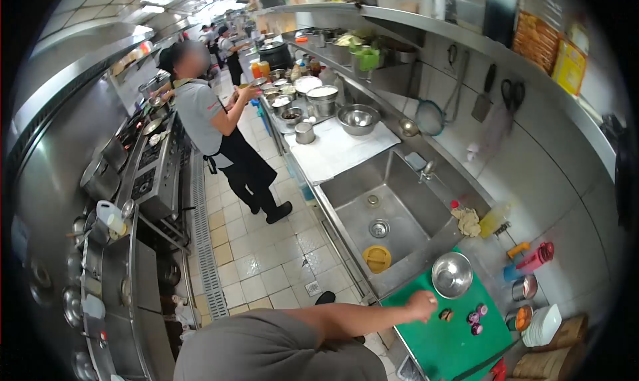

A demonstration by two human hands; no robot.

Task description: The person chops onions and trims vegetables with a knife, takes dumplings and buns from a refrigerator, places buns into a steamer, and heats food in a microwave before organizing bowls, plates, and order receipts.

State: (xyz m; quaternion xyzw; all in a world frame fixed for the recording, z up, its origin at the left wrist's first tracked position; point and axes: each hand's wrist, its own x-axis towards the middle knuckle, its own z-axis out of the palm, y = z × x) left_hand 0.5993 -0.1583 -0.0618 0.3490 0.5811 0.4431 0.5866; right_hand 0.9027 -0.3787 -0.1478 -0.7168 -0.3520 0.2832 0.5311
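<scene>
My left hand (421,306) is over the upper left part of a green cutting board (426,344), its fingers curled closed. Whatever may be inside the fingers is hidden. Just right of the hand lie small brownish pieces (446,314), too small to name surely. Several purple-and-white red onion pieces (476,320) rest further right on the board. A shiny steel bowl (452,275) stands at the board's far end, beyond my hand. My right hand is out of view.
A steel sink (353,204) with a yellow round item (377,259) adjoins the board. Along the wall stand a pink bottle (536,256), a container of orange pieces (519,318) and stacked white dishes (542,326). A co-worker (206,114) stands in the aisle opposite the stoves (156,164).
</scene>
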